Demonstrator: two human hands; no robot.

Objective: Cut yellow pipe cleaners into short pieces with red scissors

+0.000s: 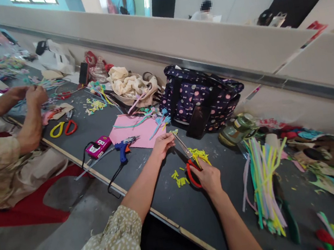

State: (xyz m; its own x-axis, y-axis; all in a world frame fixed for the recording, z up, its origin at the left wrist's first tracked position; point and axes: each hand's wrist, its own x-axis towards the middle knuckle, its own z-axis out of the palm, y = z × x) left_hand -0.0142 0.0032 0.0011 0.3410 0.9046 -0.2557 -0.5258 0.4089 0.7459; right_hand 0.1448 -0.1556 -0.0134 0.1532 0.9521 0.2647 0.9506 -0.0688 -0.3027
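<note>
My right hand (210,177) is closed round the handles of a pair of scissors (183,145), one loop red and the other yellow. The blades point away from me, towards the fingertips of my left hand (162,145). That hand is pinched on a small pale yellow-green piece (174,132) at the blade tips; its exact kind is too small to make out. Beyond my right hand lies a pile of short yellow cut pieces (200,153). More yellow-green bits (179,180) are scattered on the dark table, left of the red loop.
A blue glue gun (123,150) rests by a pink sheet (134,131) and a magenta power strip (99,147). Behind stands a dotted bag (208,91). To the right are a glass jar (237,128) and a pipe cleaner bundle (265,186). A co-worker's hands (35,94) work at left.
</note>
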